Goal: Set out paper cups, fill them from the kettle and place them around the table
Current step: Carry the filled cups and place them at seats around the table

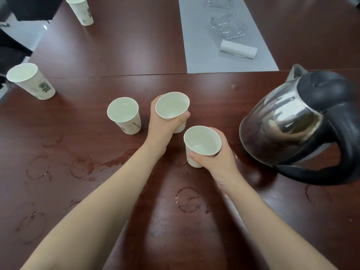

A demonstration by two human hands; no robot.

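Table (pixel 120 45): dark red-brown wood, glossy, two slabs meeting at a seam just beyond the kettle. Kettle (pixel 288 121): stands on the table, unheld. Left hand (pixel 161 127) and right hand (pixel 216 160), both left of the kettle: each has its fingers (pixel 216 131) curled round a cup, thumb on the near wall. Right-hand cup (pixel 202 142) is near the kettle; left-hand cup (pixel 172 106) is a little farther from it and tipped slightly. Cannot tell whether either is off the table. Free cup (pixel 124 115) stands farther left again. Edge cup (pixel 31 80) and far cup (pixel 80 10) stand well apart from the kettle, at the table's left edge. All five seem to hold clear liquid; the level is hard to read. Judgement: setting out and filling look done. Two cups look placed, three are left, and two of those are in hand for carrying. Materials, same order. Kettle: rounded polished steel body mirroring the room, black plastic lid, handle and base, spout turned away. Grey strip (pixel 198 45) beyond the kettle: matte and flat. Cups: white paper, tapered, rolled rim, and green print where the walls show; thin walls, likely to dent under a hard squeeze. Glass dishes (pixel 228 26) on the strip: clear and ribbed. White roll (pixel 238 49) beside them: lying on its side, possibly spare cups. Wet rings (pixel 188 199) and smears left of and nearer than the kettle: thin water films, so the surface is probably slick.
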